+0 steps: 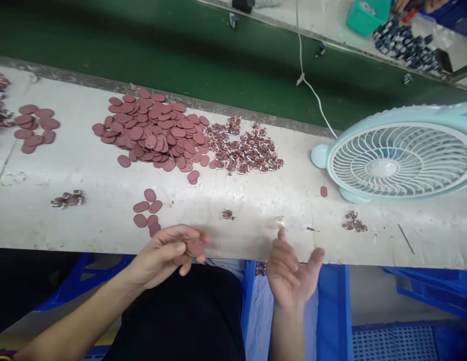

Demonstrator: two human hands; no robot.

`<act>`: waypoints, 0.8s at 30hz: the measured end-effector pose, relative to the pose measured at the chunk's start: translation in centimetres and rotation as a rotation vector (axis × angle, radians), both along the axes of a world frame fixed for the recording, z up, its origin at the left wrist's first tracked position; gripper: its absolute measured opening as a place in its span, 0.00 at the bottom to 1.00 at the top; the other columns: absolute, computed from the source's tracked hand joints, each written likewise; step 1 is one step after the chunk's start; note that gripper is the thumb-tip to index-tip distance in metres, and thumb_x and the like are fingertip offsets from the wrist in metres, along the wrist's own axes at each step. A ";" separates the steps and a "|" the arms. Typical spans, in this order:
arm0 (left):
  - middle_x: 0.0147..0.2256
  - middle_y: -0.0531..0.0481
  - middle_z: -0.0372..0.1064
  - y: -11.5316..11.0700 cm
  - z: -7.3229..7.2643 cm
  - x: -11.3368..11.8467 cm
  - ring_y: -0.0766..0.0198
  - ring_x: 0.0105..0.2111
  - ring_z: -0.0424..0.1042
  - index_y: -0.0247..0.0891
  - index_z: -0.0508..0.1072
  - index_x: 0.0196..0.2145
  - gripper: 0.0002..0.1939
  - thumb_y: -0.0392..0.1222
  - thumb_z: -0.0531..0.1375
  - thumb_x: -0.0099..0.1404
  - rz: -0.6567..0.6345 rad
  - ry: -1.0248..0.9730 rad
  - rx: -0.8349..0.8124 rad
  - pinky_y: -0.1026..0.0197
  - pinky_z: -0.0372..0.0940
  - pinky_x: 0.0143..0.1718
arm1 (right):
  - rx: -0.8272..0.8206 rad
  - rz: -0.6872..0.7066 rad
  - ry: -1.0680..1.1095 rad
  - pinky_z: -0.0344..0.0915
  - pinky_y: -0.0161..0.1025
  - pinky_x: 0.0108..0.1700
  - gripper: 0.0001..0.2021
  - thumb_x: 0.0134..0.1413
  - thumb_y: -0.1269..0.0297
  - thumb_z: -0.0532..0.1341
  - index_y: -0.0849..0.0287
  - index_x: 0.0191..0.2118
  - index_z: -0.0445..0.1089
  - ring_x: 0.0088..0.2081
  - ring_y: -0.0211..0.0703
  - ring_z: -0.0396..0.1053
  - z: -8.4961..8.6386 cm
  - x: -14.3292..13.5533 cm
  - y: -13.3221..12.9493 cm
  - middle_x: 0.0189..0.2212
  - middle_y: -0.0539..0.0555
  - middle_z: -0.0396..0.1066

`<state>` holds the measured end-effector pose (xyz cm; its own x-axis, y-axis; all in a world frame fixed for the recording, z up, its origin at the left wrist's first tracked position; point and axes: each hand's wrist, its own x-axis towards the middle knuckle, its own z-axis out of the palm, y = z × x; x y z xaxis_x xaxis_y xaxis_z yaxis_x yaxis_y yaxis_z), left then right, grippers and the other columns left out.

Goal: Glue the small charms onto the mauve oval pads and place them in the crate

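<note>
My left hand [167,253] pinches a reddish-brown oval disc [195,245] between thumb and fingers above the table's near edge. My right hand [293,273] is palm up, its thumb spread away from the fingers, and nothing shows in its grasp. Just beyond its index fingertip is a small, blurred, shiny piece [279,220]; whether they touch I cannot tell. A small dark brown piece [228,214] lies on the table between the hands. Several loose oval discs [141,206] lie by my left hand, in front of a large heap of discs [154,128].
A heap of small brown-and-white pieces [246,148] adjoins the discs. At right stands a light blue fan [383,168] with a white cord [312,90]. Below the table edge is a blue crate [333,311]. Across the green floor, another bench holds a teal bin [368,17] beside a person's hands.
</note>
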<state>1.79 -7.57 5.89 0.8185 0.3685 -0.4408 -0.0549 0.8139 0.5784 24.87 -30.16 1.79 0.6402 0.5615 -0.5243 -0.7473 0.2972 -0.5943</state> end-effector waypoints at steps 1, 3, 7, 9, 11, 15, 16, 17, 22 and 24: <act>0.47 0.41 0.82 -0.7 -0.1 0.6 0.57 0.36 0.83 0.42 0.84 0.43 0.09 0.43 0.70 0.64 -0.017 -0.070 -0.047 0.70 0.70 0.23 | 0.246 0.026 0.171 0.51 0.23 0.10 0.36 0.65 0.38 0.55 0.66 0.62 0.63 0.22 0.29 0.60 0.0 0.7 1.4 0.32 0.49 0.65; 0.48 0.40 0.82 -1.9 -0.2 1.4 0.58 0.39 0.83 0.43 0.83 0.42 0.07 0.43 0.69 0.66 -0.020 -0.167 -0.122 0.71 0.71 0.25 | 0.592 0.081 0.432 0.59 0.20 0.15 0.30 0.67 0.48 0.60 0.66 0.63 0.60 0.25 0.28 0.65 -0.2 2.3 3.7 0.34 0.49 0.67; 0.45 0.42 0.83 -3.2 -0.5 2.1 0.59 0.40 0.84 0.43 0.83 0.42 0.06 0.40 0.68 0.68 0.040 -0.218 -0.213 0.72 0.72 0.28 | 0.639 0.155 0.488 0.64 0.23 0.19 0.17 0.69 0.54 0.58 0.63 0.52 0.67 0.23 0.28 0.64 1.2 3.0 6.1 0.29 0.46 0.64; 0.45 0.42 0.83 -3.4 -0.6 2.2 0.58 0.41 0.84 0.42 0.83 0.45 0.09 0.41 0.69 0.67 0.052 -0.212 -0.249 0.71 0.74 0.28 | 0.530 0.155 0.384 0.62 0.26 0.18 0.19 0.68 0.49 0.57 0.61 0.50 0.70 0.20 0.29 0.60 3.2 1.3 6.5 0.26 0.45 0.64; 0.47 0.40 0.83 -3.6 -0.6 2.5 0.56 0.41 0.84 0.40 0.83 0.47 0.12 0.42 0.70 0.66 0.041 -0.190 -0.271 0.69 0.76 0.28 | 0.262 0.156 0.079 0.55 0.29 0.14 0.20 0.66 0.45 0.57 0.57 0.46 0.74 0.15 0.31 0.55 5.4 -1.1 6.7 0.21 0.45 0.63; 0.49 0.37 0.82 -3.9 -0.3 2.9 0.55 0.42 0.84 0.37 0.84 0.46 0.14 0.41 0.73 0.62 0.035 -0.135 -0.270 0.68 0.76 0.33 | -0.058 0.195 -0.439 0.56 0.35 0.13 0.20 0.56 0.39 0.63 0.50 0.40 0.77 0.13 0.38 0.59 8.5 -5.3 7.3 0.16 0.46 0.63; 0.49 0.37 0.82 -4.0 -0.2 2.9 0.55 0.42 0.84 0.37 0.84 0.45 0.15 0.41 0.74 0.61 0.036 -0.123 -0.264 0.68 0.76 0.35 | -0.098 0.184 -0.525 0.59 0.37 0.14 0.19 0.54 0.39 0.65 0.49 0.40 0.77 0.14 0.41 0.62 8.7 -6.1 7.6 0.17 0.46 0.66; 0.49 0.37 0.82 -4.1 -0.1 2.9 0.55 0.43 0.84 0.38 0.84 0.45 0.15 0.41 0.75 0.60 0.034 -0.111 -0.258 0.67 0.76 0.36 | -0.145 0.144 -0.605 0.61 0.39 0.14 0.18 0.53 0.41 0.66 0.48 0.40 0.77 0.15 0.43 0.64 8.8 -6.9 7.9 0.18 0.47 0.68; 0.46 0.39 0.83 -4.6 0.2 2.8 0.57 0.42 0.84 0.39 0.85 0.44 0.17 0.44 0.76 0.56 0.022 -0.054 -0.233 0.64 0.76 0.38 | -0.409 -0.199 -0.921 0.62 0.46 0.16 0.16 0.54 0.47 0.68 0.53 0.39 0.75 0.15 0.46 0.64 8.4 -9.4 9.7 0.20 0.46 0.71; 0.46 0.40 0.84 -4.6 0.2 2.7 0.58 0.42 0.83 0.40 0.86 0.44 0.17 0.45 0.76 0.56 0.029 -0.050 -0.219 0.64 0.76 0.39 | -0.433 -0.213 -0.954 0.63 0.47 0.17 0.17 0.53 0.45 0.68 0.53 0.38 0.73 0.15 0.46 0.63 8.4 -9.8 10.2 0.19 0.45 0.71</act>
<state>4.50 -12.14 6.12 0.8317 0.2919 -0.4723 -0.1042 0.9176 0.3837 15.03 -19.99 10.20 0.9540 0.2761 0.1170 0.1244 -0.0097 -0.9922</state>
